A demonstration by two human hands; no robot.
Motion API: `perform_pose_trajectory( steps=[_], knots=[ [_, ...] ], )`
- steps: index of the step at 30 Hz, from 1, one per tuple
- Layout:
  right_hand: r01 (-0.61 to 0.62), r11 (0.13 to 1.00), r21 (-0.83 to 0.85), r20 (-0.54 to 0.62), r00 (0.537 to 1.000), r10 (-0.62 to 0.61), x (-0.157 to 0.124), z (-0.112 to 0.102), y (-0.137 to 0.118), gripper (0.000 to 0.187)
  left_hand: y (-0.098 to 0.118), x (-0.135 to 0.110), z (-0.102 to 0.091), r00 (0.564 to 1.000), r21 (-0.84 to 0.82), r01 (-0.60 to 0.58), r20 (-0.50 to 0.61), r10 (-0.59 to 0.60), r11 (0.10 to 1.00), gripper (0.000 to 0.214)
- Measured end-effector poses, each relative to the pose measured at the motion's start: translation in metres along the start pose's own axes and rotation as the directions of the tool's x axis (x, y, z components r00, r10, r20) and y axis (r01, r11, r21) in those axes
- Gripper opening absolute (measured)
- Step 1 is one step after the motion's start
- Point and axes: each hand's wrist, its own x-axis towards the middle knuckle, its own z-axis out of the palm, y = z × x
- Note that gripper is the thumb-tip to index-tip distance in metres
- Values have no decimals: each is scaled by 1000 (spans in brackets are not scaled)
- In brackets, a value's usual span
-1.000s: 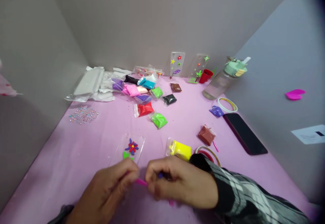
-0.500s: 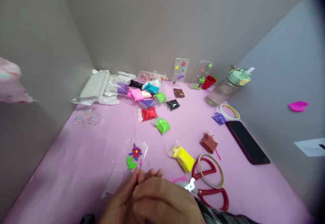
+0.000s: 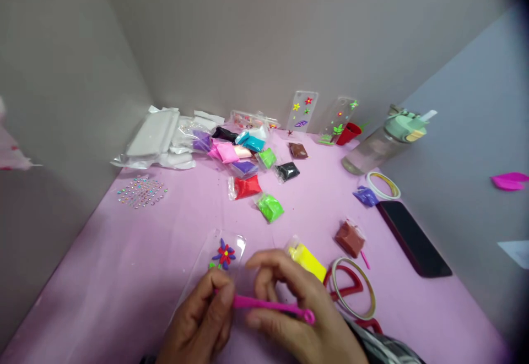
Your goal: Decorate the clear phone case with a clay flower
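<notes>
**Item 1:** soft magenta modelling-clay strip [image 3: 264, 304], ending in 1 small loop, held above the pink tabletop [image 3: 103, 265]. Likely light, pliable and easily dented; best taken along its straight middle.
**Left hand** [image 3: 202, 320]: pinching 1 end.
**Right hand** [image 3: 301, 336]: fingers curved beside the loop, grip unclear.
**Nearby:** 1 clear plastic phone case [image 3: 236, 243] bearing 1 red-and-purple clay flower [image 3: 225, 254].
</notes>
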Motion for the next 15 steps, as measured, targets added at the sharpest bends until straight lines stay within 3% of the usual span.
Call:
perform_pose_trajectory(
  steps=[2,5,10,15],
  knots=[
    [-141,964,224,97,988,122,10,2,1,26,7,2,-6,995,287,-100,25,97,953,38],
    [-190,887,420,27,980,197,25,2,13,17,16,9,-18,978,574,-194,47,205,796,33],
    [-119,935,335,-60,987,148,40,-5,35,18,19,22,-36,959,849,-124,-31,282,513,26],
    [-166,933,319,24,986,168,41,-11,46,20,17,24,-42,953,939,-37,-70,296,341,24]
  ],
)
